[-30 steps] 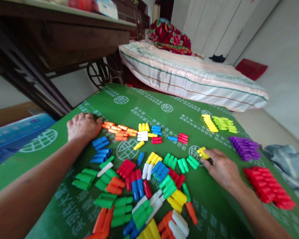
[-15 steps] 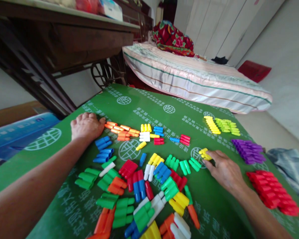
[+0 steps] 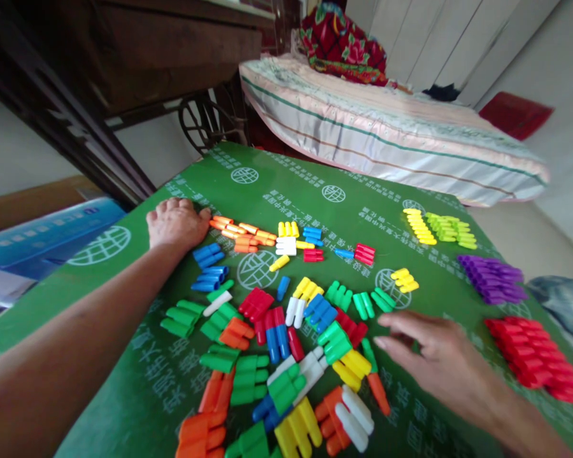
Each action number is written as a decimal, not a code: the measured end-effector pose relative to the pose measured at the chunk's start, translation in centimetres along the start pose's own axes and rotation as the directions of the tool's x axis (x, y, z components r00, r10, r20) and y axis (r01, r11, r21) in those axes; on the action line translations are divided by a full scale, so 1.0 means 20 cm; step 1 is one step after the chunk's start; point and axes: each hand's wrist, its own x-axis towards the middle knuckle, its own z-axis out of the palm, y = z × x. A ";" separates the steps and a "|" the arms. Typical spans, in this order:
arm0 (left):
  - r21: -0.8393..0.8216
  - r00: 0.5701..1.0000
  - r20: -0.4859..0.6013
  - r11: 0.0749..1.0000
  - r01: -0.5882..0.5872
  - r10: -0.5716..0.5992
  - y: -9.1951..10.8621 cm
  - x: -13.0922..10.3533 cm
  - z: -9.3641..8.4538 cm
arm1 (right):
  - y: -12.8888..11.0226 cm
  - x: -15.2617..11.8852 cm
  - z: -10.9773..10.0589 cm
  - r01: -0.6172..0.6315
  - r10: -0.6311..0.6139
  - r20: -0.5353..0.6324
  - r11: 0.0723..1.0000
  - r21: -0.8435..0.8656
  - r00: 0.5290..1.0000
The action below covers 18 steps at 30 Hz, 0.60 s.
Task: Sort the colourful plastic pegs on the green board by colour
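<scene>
My left hand (image 3: 177,224) rests palm down on the green board (image 3: 286,175), its thumb beside a group of orange bullet-shaped plastic pieces (image 3: 245,240). Nothing shows in it, and its fingertips are partly hidden. Over the near right of the board, my right hand (image 3: 427,350) is open and empty, thumb and forefinger apart. Closest to its fingers are a green piece (image 3: 382,299) and the right side of a mixed heap. A joined yellow piece (image 3: 404,280) lies by itself beyond that hand. Dark red pieces (image 3: 255,304) and a blue piece (image 3: 320,313) lie within the heap.
Along the right edge lie sorted groups: bright yellow (image 3: 419,227), lime green (image 3: 451,230), purple (image 3: 491,280) and red (image 3: 537,359). A dark wooden table (image 3: 181,60) overhangs the left side. Past the board's far edge stands a bed (image 3: 386,130).
My right hand has let go of the yellow piece, leaving it on the board, and has drawn back nearer to me. The camera view has tilted down slightly. My left hand stays in place.
</scene>
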 end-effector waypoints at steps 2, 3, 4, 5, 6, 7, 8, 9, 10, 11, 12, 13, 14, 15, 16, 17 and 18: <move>0.004 1.000 0.002 1.000 -0.001 0.001 0.00 0.00 0.00 | -0.10 -0.03 0.03 0.064 -0.062 0.103 0.998 -0.010 0.993; 0.004 1.000 0.002 1.000 -0.001 0.001 0.00 0.00 0.00 | -0.15 -0.03 0.05 0.085 -0.079 0.133 0.996 -0.039 0.988; 0.004 1.000 0.001 1.000 0.000 0.000 0.00 0.00 0.00 | -0.18 -0.03 0.08 0.098 -0.087 0.157 0.993 -0.066 0.984; 0.003 1.000 0.002 1.000 0.000 0.000 0.00 0.01 0.00 | -0.20 -0.03 0.09 0.103 -0.087 0.179 0.991 -0.082 0.980; 0.001 1.000 0.002 1.000 0.001 -0.001 0.00 0.01 0.00 | -0.21 -0.03 0.10 0.102 -0.084 0.196 0.991 -0.085 0.977; -0.001 1.000 0.004 1.000 0.001 -0.001 -0.01 0.01 -0.01 | -0.22 -0.02 0.11 0.090 -0.073 0.206 0.993 -0.078 0.976; -0.004 1.000 0.006 1.000 0.001 -0.001 -0.01 0.01 -0.01 | -0.22 -0.02 0.10 0.072 -0.058 0.209 0.996 -0.060 0.976; -0.006 1.000 0.008 1.000 0.000 0.000 -0.01 0.02 -0.01 | -0.21 -0.01 0.08 0.046 -0.038 0.211 0.998 -0.036 0.977; -0.008 1.000 0.009 1.000 0.001 -0.001 -0.01 0.02 -0.01 | -0.19 0.00 0.05 0.014 -0.012 0.208 1.000 -0.009 0.978; -0.008 1.000 0.007 1.000 0.004 -0.004 -0.01 0.03 -0.01 | -0.16 0.01 0.02 -0.024 0.021 0.200 1.000 0.016 0.980; -0.008 1.000 0.005 1.000 0.008 -0.008 -0.01 0.03 -0.01 | -0.13 0.03 -0.02 -0.068 0.061 0.179 0.997 0.033 0.982; -0.008 1.000 0.001 1.000 0.012 -0.012 -0.02 0.03 -0.01 | -0.08 0.05 -0.05 -0.113 0.107 0.142 0.993 0.037 0.984; -0.006 1.000 -0.002 1.000 0.015 -0.015 -0.02 0.04 -0.01 | -0.02 0.09 -0.08 -0.154 0.151 0.090 0.988 0.024 0.984; -0.001 1.000 -0.002 1.000 0.015 -0.015 -0.02 0.04 -0.01 | 0.05 0.13 -0.11 -0.195 0.195 0.022 0.981 -0.004 0.981; 0.007 1.000 0.002 1.000 0.015 -0.015 -0.02 0.04 -0.01 | 0.12 0.19 -0.13 -0.236 0.233 -0.052 0.970 -0.051 0.971; 0.018 1.000 0.008 1.000 0.016 -0.016 -0.02 0.04 -0.01 | 0.19 0.25 -0.14 -0.276 0.262 -0.121 0.955 -0.112 0.957; 0.028 1.000 0.015 0.999 0.018 -0.018 -0.01 0.04 -0.01 | 0.26 0.31 -0.15 -0.314 0.284 -0.179 0.933 -0.174 0.942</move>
